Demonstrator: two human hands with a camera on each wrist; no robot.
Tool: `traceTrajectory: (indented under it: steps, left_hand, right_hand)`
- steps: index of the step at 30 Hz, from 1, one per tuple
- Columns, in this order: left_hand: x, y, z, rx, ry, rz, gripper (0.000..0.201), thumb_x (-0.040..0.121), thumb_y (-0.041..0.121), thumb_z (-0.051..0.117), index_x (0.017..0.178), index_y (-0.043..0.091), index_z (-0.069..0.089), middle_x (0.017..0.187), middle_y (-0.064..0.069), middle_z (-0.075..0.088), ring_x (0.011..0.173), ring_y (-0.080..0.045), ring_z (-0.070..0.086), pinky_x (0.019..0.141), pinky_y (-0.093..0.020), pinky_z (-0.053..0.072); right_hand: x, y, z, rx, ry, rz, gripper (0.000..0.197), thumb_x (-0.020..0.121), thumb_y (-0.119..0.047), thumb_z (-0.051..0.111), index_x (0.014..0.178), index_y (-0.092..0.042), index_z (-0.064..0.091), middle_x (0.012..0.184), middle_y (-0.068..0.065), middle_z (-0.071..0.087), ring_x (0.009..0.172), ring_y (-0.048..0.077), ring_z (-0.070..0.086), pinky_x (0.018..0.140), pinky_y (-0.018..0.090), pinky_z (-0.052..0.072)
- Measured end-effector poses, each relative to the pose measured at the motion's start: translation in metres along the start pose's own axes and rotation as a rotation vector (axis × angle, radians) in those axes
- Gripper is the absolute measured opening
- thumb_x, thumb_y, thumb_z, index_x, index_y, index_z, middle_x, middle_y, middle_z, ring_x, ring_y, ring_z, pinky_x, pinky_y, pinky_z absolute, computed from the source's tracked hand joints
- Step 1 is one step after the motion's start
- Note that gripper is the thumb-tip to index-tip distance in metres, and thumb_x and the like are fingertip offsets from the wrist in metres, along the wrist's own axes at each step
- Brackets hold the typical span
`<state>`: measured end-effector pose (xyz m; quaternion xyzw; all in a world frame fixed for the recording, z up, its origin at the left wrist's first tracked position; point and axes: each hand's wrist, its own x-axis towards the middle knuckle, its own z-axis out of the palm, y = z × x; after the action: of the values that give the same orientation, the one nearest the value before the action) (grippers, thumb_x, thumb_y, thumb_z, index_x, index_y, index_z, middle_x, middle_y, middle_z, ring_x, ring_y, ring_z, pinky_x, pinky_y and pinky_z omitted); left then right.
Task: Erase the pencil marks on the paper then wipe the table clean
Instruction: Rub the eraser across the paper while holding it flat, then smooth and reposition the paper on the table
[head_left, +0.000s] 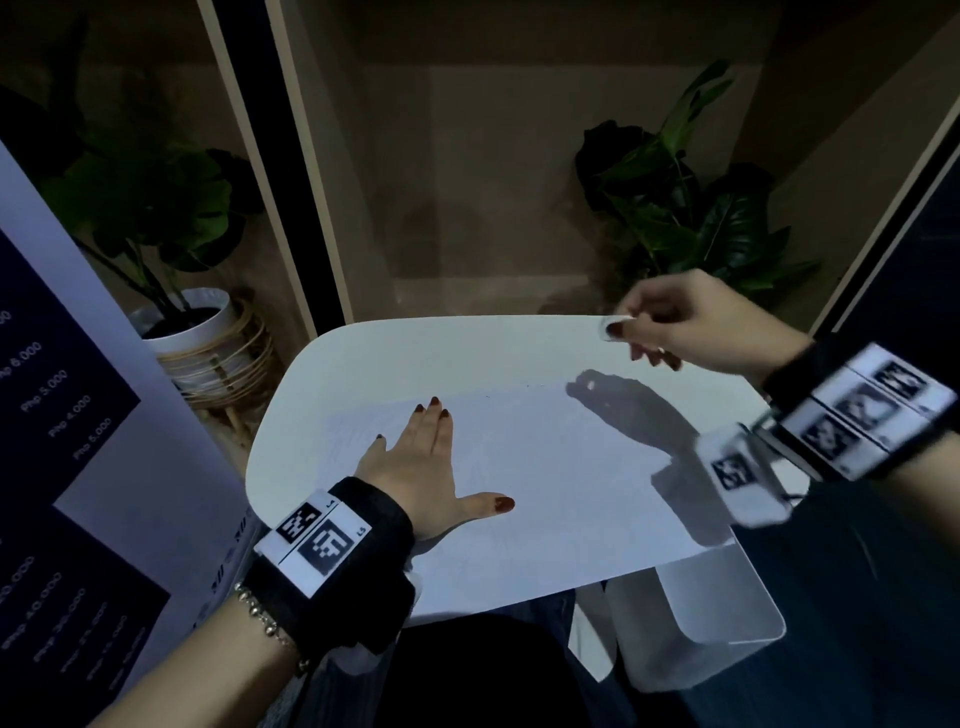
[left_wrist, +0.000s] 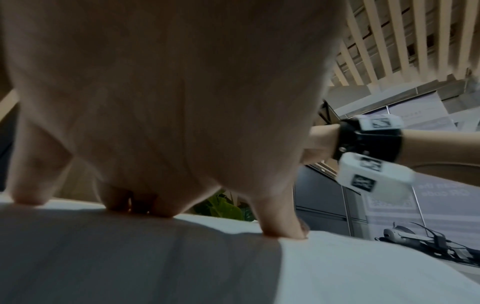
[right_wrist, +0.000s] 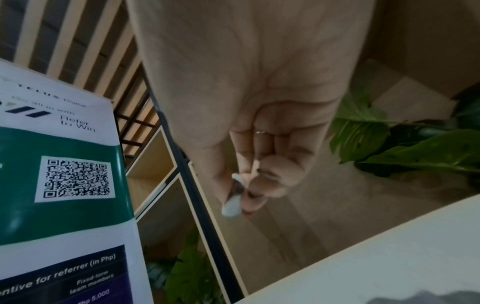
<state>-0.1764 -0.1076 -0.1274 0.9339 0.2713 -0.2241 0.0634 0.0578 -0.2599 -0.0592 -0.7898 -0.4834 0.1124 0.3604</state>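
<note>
- Left hand (head_left: 415, 462) is flat on the paper (head_left: 545, 478), palm down, fingers straight and together pointing at the far edge of the table (head_left: 441, 348), thumb stuck out to the right. So it's open and just pressing the sheet down.
- From the left wrist view the fingertips (left_wrist: 283, 230) and thumb are all touching the sheet, palm arched a bit above it.
- Right hand (head_left: 691, 322) is up in the air over the far right corner of the table, not touching anything on it. Thumb and forefinger pinch a small white eraser (head_left: 615, 326), other fingers loosely curled below.
- Right wrist view shows the same eraser (right_wrist: 231, 204) poking out past the fingertips, with a bit of it dark or smudged, hard to tell which.
- Count: one paper, one eraser, two hands, one white bin (head_left: 717, 603), two potted plants (head_left: 171, 218).
- The paper covers most of the near half of the table and its near right corner hangs past the table's near edge, over the bin.
- Bare table strip runs along the far edge, between the paper and the rim, and the right half of the sheet is uncovered apart from the hand's shadow.
- Pencil marks on the sheet are too faint to make out.
</note>
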Motion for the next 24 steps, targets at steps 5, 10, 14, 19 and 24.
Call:
traceTrajectory:
  steps: [5,10,14,19,24]
  left_hand:
    - [0.001,-0.001,-0.003,-0.011,-0.031,0.0,0.112,0.083,0.082,0.029,0.153,0.01,-0.019,0.16,-0.002,-0.028,0.149,-0.015,-0.02,0.121,-0.047,0.003]
    - [0.004,-0.002,-0.008,-0.016,-0.051,0.014,0.113,0.083,0.081,0.032,0.153,0.01,-0.02,0.159,-0.002,-0.029,0.149,-0.015,-0.02,0.121,-0.047,0.003]
    - [0.006,-0.003,-0.012,-0.028,-0.075,0.026,0.115,0.082,0.081,0.035,0.152,0.01,-0.022,0.158,-0.002,-0.031,0.148,-0.016,-0.023,0.122,-0.048,0.002]
    - [0.005,-0.001,-0.014,-0.043,-0.066,0.018,0.115,0.083,0.079,0.038,0.153,0.009,-0.021,0.159,-0.002,-0.03,0.148,-0.016,-0.021,0.122,-0.045,0.004]
    - [0.002,0.001,-0.019,-0.013,-0.067,0.002,0.11,0.087,0.074,0.041,0.154,0.007,-0.015,0.161,-0.005,-0.024,0.15,-0.018,-0.014,0.121,-0.04,0.015]
  right_hand:
    - [-0.044,0.056,-0.008,-0.234,0.09,0.144,0.017,0.091,-0.033,0.069,0.085,-0.018,0.064,0.06,-0.001,0.07,0.051,0.008,0.062,0.054,0.027,0.048]
    - [-0.056,0.098,-0.019,-0.255,0.096,0.275,0.014,0.093,-0.029,0.066,0.084,-0.019,0.064,0.059,-0.003,0.07,0.052,0.007,0.062,0.056,0.028,0.047]
    - [-0.062,0.119,-0.017,-0.191,0.082,0.34,0.013,0.095,-0.028,0.065,0.085,-0.019,0.066,0.06,0.001,0.069,0.059,0.018,0.062,0.059,0.032,0.047]
    - [-0.064,0.13,-0.004,-0.229,0.159,0.317,0.015,0.098,-0.025,0.059,0.087,-0.019,0.066,0.059,0.005,0.066,0.058,0.014,0.058,0.054,0.024,0.036]
    - [-0.063,0.124,-0.005,-0.398,0.166,0.335,0.012,0.096,-0.027,0.063,0.091,-0.017,0.066,0.062,0.001,0.062,0.064,0.011,0.054,0.055,0.026,0.036]
